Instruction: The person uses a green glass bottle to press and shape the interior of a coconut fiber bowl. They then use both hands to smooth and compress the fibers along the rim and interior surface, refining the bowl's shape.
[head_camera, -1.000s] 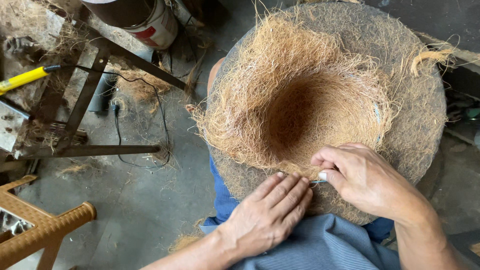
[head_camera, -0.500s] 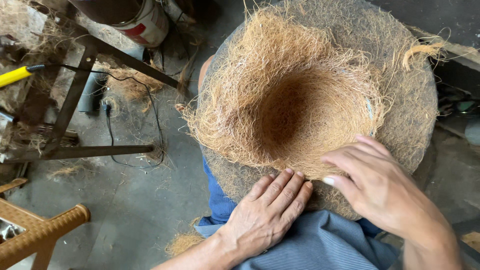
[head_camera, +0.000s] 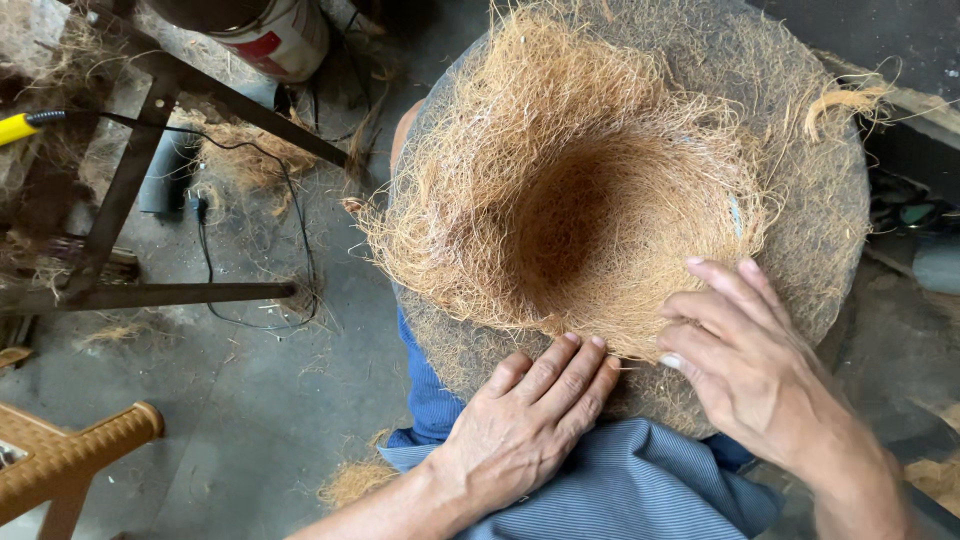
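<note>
A bowl-shaped nest of loose golden coir fibre (head_camera: 560, 190) sits on a round grey-brown fibre mat (head_camera: 820, 200) that rests on my lap. My left hand (head_camera: 525, 425) lies flat with fingers together, pressing the near rim of the fibre nest against the mat. My right hand (head_camera: 745, 360) hovers over the nest's right near edge with fingers spread and slightly curled, fingertips touching the fibres. Neither hand grips anything that I can see. The deep hollow in the nest is dark in the middle.
A rusty metal frame (head_camera: 150, 200) with a black cable (head_camera: 210, 250) stands on the concrete floor at left. A paint can (head_camera: 270, 35) is at top left, a woven tan stool (head_camera: 70, 460) at bottom left, and loose fibre scraps (head_camera: 355, 480) lie by my leg.
My right hand let go its pinch on the rim, moved right and spread its fingers. My left hand slid slightly up onto the nest's edge. The view shifted a little.
</note>
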